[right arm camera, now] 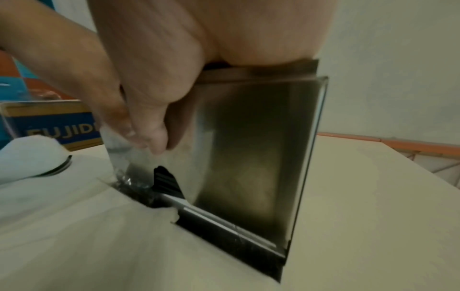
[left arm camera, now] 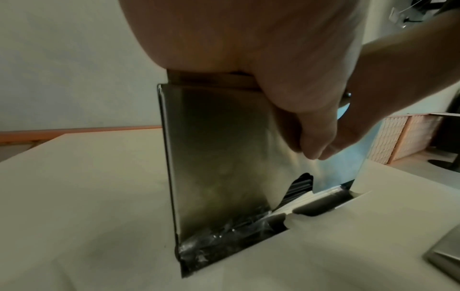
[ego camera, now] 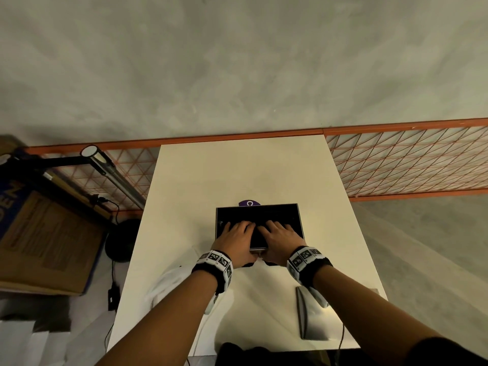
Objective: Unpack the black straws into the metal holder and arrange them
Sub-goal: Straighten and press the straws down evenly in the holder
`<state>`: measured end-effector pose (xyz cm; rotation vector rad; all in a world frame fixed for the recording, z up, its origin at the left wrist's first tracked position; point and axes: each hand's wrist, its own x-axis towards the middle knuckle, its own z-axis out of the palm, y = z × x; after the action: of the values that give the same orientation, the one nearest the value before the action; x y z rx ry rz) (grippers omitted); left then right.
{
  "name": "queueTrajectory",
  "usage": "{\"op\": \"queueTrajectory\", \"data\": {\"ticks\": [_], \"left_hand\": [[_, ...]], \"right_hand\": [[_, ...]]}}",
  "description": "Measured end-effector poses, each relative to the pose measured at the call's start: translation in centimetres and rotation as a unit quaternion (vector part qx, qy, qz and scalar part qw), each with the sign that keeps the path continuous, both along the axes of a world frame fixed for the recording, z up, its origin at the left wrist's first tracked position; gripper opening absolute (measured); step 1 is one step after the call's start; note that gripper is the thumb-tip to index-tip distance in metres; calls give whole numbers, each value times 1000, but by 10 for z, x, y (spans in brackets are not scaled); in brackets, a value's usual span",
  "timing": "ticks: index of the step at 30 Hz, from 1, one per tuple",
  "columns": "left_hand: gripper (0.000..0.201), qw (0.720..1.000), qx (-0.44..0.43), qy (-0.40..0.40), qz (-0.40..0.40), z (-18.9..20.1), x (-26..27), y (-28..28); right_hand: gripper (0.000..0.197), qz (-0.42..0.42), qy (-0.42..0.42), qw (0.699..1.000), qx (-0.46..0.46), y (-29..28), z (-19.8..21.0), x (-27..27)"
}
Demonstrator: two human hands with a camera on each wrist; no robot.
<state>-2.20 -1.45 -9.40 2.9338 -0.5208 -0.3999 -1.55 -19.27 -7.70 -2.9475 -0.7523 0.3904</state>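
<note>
Both my left hand [ego camera: 235,236] and right hand [ego camera: 277,235], fingers spread flat gripping nothing, press black straws [ego camera: 260,233] at frame centre; best levelled gently inside metal holder [ego camera: 300,220].

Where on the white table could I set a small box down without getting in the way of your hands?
Bare tabletop lies between the metal holder and the table's far edge, and along both side edges beside the holder. The near end is crowded: both hands, left hand and right hand, a white wrapper near left, and a metal lid near right.
</note>
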Motion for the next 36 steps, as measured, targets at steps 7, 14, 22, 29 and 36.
{"op": "queueTrajectory", "data": {"ticks": [7,14,22,29,36], "left_hand": [[70,1000,15,-22,6,4,-20,-6],[72,999,25,-40,21,7,-33,-10],[89,995,-2,-94,14,2,-38,-5],[95,999,30,-34,23,-1,-40,-9],[74,998,42,-43,28,1,-40,-10]], "right_hand": [[72,18,-47,999,11,-2,-2,-15],[121,28,-12,999,-13,0,-4,-5],[94,18,9,1000,3,3,-7,-17],[91,24,80,996,25,-1,5,-12],[53,35,117,992,30,6,24,4]]}}
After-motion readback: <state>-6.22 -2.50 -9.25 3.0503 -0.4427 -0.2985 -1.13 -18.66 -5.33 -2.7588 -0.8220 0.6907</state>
